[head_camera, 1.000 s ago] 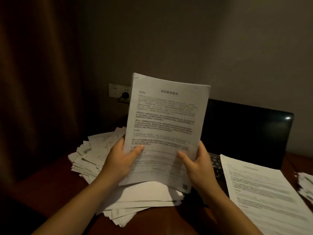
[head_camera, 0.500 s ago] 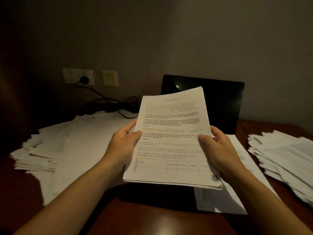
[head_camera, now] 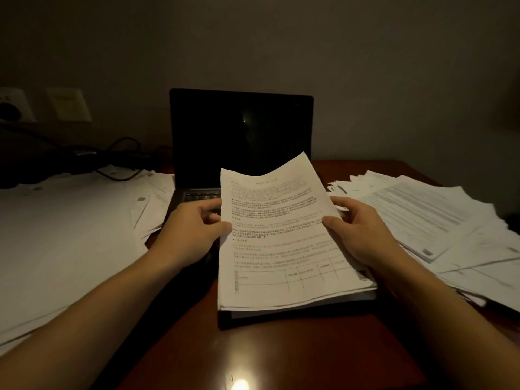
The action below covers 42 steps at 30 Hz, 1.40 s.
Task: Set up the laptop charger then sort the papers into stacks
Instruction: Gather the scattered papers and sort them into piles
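Note:
I hold a thin bundle of printed sheets [head_camera: 284,237], tilted low over the desk in front of the open black laptop [head_camera: 242,133]. My left hand [head_camera: 194,232] pinches its left edge and my right hand [head_camera: 357,232] pinches its right edge. Its lower end lies on or just above another sheet at the desk's middle. A large spread pile of papers [head_camera: 64,235] covers the left side. A fanned stack of papers [head_camera: 439,220] lies at the right. The black charger cable [head_camera: 118,153] runs from the wall socket [head_camera: 11,108] along the back left.
The reddish wooden desk [head_camera: 253,358] shows bare surface near me, with a lamp glare on it. A second wall plate [head_camera: 70,104] sits beside the socket. The grey wall stands right behind the laptop.
The bundle has come down from upright in front of my face to low over the desk, and moved right from the left pile to in front of the laptop. My view turned right.

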Tool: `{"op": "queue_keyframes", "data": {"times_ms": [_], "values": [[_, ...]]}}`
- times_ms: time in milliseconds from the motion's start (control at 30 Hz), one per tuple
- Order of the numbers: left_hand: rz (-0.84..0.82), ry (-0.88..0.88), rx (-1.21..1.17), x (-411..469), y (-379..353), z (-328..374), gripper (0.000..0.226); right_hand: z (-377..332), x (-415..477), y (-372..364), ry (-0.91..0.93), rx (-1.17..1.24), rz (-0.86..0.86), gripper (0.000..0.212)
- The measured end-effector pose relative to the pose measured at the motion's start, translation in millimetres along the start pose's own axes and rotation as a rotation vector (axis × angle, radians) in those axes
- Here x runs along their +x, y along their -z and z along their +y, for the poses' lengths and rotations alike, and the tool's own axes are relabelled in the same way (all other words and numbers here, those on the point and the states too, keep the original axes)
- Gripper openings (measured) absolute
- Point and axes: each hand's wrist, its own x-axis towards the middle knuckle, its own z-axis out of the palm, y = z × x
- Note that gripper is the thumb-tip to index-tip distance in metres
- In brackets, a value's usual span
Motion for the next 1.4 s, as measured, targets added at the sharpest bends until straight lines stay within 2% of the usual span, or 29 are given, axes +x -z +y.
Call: {"op": "queue_keyframes", "data": {"times_ms": [100,200,267,400,500,767,1000,1233,1400], "values": [[-0.007,-0.038,0.099,0.4,-9.8,-1.0,0.052,11.4,4.2,2.1,0.024,-0.152,0.066,0.050],[0.048,-0.061,0.265,-2.8,-17.2,0.6,0.056,22.0,6.6,0.6,0.062,-0.277,0.102,0.055],[0.073,-0.086,0.433,-6.2,-21.7,1.1,0.056,26.1,6.2,-1.0,0.089,-0.408,0.103,0.051],[0.052,-0.109,0.702,-8.5,-28.4,2.0,0.042,30.6,8.7,-4.1,0.115,-0.820,0.093,0.038],[0.025,-0.129,0.771,-8.6,-29.0,0.1,0.038,28.7,9.1,-6.1,0.140,-0.909,0.088,0.035],[-0.006,-0.134,0.822,-13.0,-18.8,-5.4,0.050,9.4,5.0,-10.0,0.169,-0.953,0.108,0.041],[0.007,-0.070,0.778,-27.6,21.2,-22.1,0.054,-35.0,-8.8,-60.6,0.405,-0.944,0.011,0.039],[0.019,0.090,0.855,-57.6,94.7,-66.2,0.049,-84.1,-20.6,-161.1,0.614,-0.846,-0.192,0.025],[0.009,0.172,0.906,-82.9,151.3,-100.5,0.060,-106.3,-21.3,-223.1,0.589,-0.562,-0.405,0.024]]}}
